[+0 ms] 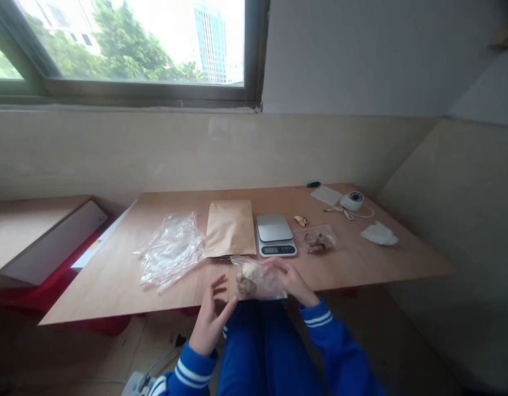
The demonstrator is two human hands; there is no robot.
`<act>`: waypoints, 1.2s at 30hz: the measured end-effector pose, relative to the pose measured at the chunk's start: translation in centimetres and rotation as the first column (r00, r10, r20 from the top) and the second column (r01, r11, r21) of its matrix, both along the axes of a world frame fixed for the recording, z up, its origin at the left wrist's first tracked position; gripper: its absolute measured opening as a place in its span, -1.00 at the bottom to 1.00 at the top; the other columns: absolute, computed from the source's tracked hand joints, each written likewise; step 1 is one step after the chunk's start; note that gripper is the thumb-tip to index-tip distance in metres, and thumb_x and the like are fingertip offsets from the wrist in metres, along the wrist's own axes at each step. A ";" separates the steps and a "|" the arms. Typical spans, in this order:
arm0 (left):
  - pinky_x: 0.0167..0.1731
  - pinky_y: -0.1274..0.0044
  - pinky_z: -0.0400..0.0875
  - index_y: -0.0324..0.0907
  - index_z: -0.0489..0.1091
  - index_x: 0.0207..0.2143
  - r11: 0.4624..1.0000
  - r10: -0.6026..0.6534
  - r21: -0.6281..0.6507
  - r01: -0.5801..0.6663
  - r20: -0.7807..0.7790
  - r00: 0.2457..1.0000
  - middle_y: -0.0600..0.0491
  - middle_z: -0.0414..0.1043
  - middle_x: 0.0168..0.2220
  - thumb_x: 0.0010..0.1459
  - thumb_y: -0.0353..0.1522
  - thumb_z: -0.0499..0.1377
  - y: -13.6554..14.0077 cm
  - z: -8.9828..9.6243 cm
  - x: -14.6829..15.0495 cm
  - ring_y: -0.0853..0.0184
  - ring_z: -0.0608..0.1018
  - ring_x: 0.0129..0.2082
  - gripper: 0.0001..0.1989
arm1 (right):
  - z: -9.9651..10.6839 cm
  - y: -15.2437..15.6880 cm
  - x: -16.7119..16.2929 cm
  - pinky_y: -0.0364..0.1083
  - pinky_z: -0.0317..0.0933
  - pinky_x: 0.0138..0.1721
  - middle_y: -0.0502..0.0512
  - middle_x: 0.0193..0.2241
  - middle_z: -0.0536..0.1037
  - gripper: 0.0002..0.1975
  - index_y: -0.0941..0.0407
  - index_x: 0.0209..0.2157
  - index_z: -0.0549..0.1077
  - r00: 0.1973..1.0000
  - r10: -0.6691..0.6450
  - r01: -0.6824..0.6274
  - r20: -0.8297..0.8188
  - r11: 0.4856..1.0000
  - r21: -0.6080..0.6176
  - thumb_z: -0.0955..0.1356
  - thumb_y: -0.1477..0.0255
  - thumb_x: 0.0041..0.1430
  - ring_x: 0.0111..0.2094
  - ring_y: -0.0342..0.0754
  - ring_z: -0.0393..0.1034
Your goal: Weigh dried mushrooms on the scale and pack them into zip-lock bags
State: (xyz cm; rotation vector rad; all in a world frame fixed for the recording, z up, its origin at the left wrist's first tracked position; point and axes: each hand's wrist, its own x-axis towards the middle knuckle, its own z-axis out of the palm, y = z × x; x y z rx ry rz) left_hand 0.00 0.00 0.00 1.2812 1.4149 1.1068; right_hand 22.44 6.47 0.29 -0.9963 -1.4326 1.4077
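Observation:
A clear plastic zip bag (267, 281) hangs at the table's front edge, with a whitish lump and a brown lump inside, perhaps dried mushrooms. My right hand (294, 281) grips its upper right part, fingers closed on the plastic. On the other side, my left hand (208, 320) has its fingers spread, the thumb tip close to the bag's lower left corner; I cannot tell whether it touches. Just behind the bag stands a white digital scale (275, 235), its metal plate bare. A brown paper pouch (230, 228) lies flat left of the scale.
Several clear plastic bags (171, 250) lie piled on the left. Right of the scale are a bag with brown pieces (318, 241) and a loose pale piece (301, 220). Farther right sit a white camera (352, 201) with its cable, a crumpled white bag (380, 234) and a green-handled screwdriver (314, 184).

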 end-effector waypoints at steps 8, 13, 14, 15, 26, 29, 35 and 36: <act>-0.04 0.23 0.36 -0.21 0.37 -0.18 0.994 0.071 0.060 -0.088 0.233 0.970 -0.10 0.50 -0.17 -0.21 -0.13 0.33 3.3 -3.8 -1.6 0.06 0.51 -0.11 -0.46 | 0.2 1.5 -2.5 0.09 0.21 -0.02 0.21 -0.08 0.49 -0.39 0.12 -0.07 0.43 0.978 0.191 -0.201 0.082 0.971 0.129 -0.01 0.04 0.27 -0.04 0.08 0.36; -0.08 0.25 0.38 -0.18 0.38 -0.29 0.957 0.195 0.197 -0.214 0.113 0.974 0.00 0.52 -0.31 -0.13 -0.12 0.29 3.3 -2.5 -3.9 0.14 0.54 -0.21 -0.60 | -1.1 5.4 -4.7 0.20 -0.07 0.15 0.25 0.02 0.33 -0.60 0.13 -0.05 0.36 0.872 -0.172 -0.022 0.458 0.921 0.388 0.36 0.29 0.08 0.10 0.18 0.11; -0.10 0.27 0.40 -0.18 0.38 -0.31 0.960 0.180 0.200 -0.198 0.106 0.978 0.00 0.52 -0.33 -0.11 -0.11 0.28 3.3 -2.3 -4.0 0.15 0.55 -0.22 -0.61 | -1.1 6.0 -5.3 0.21 -0.08 0.15 0.27 0.03 0.30 -0.58 0.15 -0.05 0.35 0.833 -0.169 -0.082 0.526 0.904 0.420 0.39 0.36 0.03 0.10 0.20 0.09; -0.11 0.28 0.41 -0.18 0.37 -0.32 0.962 0.166 0.200 -0.184 0.101 0.981 0.01 0.52 -0.34 -0.10 -0.11 0.27 3.3 -2.2 -4.1 0.17 0.55 -0.23 -0.62 | -1.1 6.4 -5.8 0.21 -0.06 0.14 0.28 0.02 0.30 -0.60 0.16 -0.06 0.36 0.797 -0.180 -0.128 0.576 0.883 0.452 0.38 0.41 0.03 0.09 0.19 0.10; -0.23 0.37 0.47 -0.16 0.41 -0.20 0.983 -0.007 0.182 -0.008 0.080 0.997 -0.03 0.52 -0.21 -0.06 -0.14 0.26 5.8 -0.6 -3.6 0.17 0.56 -0.23 -0.60 | 7.9 2.1 -4.8 -0.08 0.25 -0.20 0.08 -0.31 0.39 -0.82 0.07 -0.27 0.49 0.962 -0.100 -0.089 0.253 0.763 0.640 0.24 0.45 0.21 -0.25 -0.06 0.32; -0.26 0.43 0.47 -0.14 0.42 -0.19 0.961 -0.102 0.262 0.087 0.044 0.994 -0.04 0.48 -0.18 -0.02 -0.19 0.24 7.1 2.0 -2.2 0.22 0.54 -0.23 -0.66 | 8.5 2.4 -3.8 -0.05 0.24 -0.14 0.09 -0.24 0.41 -0.78 0.04 -0.15 0.47 0.946 0.001 -0.203 0.323 0.780 0.592 0.25 0.43 0.21 -0.19 -0.05 0.33; -0.30 0.47 0.47 -0.12 0.26 -0.01 0.961 0.082 0.251 -0.117 0.148 0.986 -0.06 0.33 -0.01 -0.08 -0.19 0.29 8.8 4.4 2.1 0.31 0.52 -0.27 -0.44 | 4.4 4.6 -2.6 -0.05 0.29 -0.18 0.11 -0.10 0.44 -0.53 0.07 -0.04 0.37 0.987 0.117 -0.139 0.113 0.967 0.215 0.44 0.31 -0.03 -0.21 -0.04 0.37; -0.23 0.46 0.46 -0.11 0.23 0.02 0.958 0.118 0.234 -0.167 0.212 0.970 -0.09 0.28 0.05 -0.07 -0.20 0.29 8.9 4.2 2.8 0.29 0.52 -0.19 -0.41 | 3.7 4.7 -2.6 -0.06 0.29 -0.20 0.10 -0.14 0.46 -0.53 0.08 -0.07 0.37 0.996 0.083 -0.088 0.036 0.983 0.160 0.45 0.31 -0.06 -0.24 -0.05 0.38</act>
